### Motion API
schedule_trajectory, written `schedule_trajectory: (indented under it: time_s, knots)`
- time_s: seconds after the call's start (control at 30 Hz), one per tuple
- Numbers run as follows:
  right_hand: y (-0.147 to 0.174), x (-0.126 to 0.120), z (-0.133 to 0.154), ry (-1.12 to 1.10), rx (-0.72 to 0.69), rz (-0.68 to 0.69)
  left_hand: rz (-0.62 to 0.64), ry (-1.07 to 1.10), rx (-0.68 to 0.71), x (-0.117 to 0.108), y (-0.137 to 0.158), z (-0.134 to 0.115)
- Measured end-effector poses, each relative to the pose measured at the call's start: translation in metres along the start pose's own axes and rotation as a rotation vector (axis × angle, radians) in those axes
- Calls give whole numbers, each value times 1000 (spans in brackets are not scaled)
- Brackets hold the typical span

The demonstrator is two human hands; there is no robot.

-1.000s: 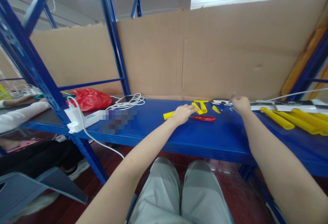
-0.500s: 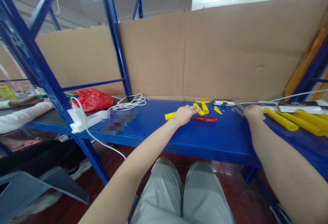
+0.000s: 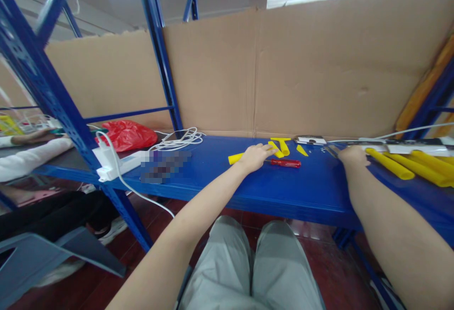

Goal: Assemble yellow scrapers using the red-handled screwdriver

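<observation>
The blue metal tabletop (image 3: 312,182) is fixed to blue rack posts (image 3: 166,73), and behind it stands a brown cardboard panel (image 3: 319,64). Below, the floor (image 3: 329,272) is dark red. On the left part are a red plastic bag (image 3: 129,135), a loosely coiled white cable (image 3: 184,138) and a white power strip (image 3: 122,165). Farther left, a co-worker's white sleeve (image 3: 35,158) rests on the neighbouring surface.

The left hand (image 3: 254,157) lies palm down over a yellow tube (image 3: 234,158), which is near the middle of the tabletop; one end comes out beside the wrist. Its fingers are stretched forward, slightly bent and rather close together; whether they grip around the tube, I cannot tell. Just beside them lies a screwdriver with a red handle (image 3: 286,163). Beyond the fingertips there is a yellow T-shaped piece (image 3: 283,145) and, to its right, a small yellow scrap (image 3: 301,150).

The right hand (image 3: 352,155) is curled closed around a thin metal tool (image 3: 332,151), whose end points away toward the left; its exact kind is too small to tell. Next to this hand, several yellow tubes (image 3: 392,164) lie side by side.
</observation>
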State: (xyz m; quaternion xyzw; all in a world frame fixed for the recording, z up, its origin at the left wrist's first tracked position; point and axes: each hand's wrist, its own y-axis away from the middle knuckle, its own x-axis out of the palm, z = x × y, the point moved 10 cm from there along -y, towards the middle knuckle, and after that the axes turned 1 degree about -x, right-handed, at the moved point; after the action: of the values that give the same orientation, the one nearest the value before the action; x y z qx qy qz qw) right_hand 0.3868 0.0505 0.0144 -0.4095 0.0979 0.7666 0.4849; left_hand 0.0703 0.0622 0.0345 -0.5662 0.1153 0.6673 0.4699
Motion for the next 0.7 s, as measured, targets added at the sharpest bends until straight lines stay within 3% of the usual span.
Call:
schedule_trajectory:
  time_s: [0.1,0.47,0.7]
  knots:
    - [12,-1,-2,18,113,82,-17,-1,2,0,0,0]
    - [8,7,4,118,59,103,-33,-9,13,2,-1,0]
    - [0,9,26,171,-155,44,-12,-6,17,0,-1,-1]
